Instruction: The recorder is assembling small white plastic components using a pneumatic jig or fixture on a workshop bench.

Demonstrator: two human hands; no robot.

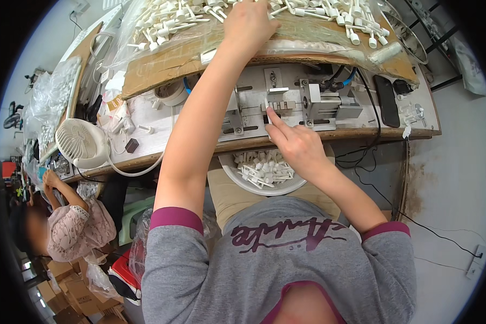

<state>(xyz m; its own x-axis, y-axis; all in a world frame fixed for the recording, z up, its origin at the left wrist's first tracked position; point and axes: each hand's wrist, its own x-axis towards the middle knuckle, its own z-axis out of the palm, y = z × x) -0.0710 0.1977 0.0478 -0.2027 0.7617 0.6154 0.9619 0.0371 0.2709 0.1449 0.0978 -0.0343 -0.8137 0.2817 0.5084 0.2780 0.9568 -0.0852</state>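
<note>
Here | top: our left hand at white parts | centre: our right hand nearer crosswise metal block | grips: we can't judge

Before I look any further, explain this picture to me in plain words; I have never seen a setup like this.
There is no robot here, just a person's two bare hands, seen from a camera worn on the head and looking down. Its wide fisheye lens bends straight edges.

The left hand reaches far forward to a heap of small white stemmed plastic parts on a brown cardboard sheet; whether it grips one is hidden. The right hand has its fingertips at a small ridged metal block in a silver metal bench fixture.

Also on the pale worktable is a round white plastic fan. Below its edge, a round white basket holds more such parts.
</note>
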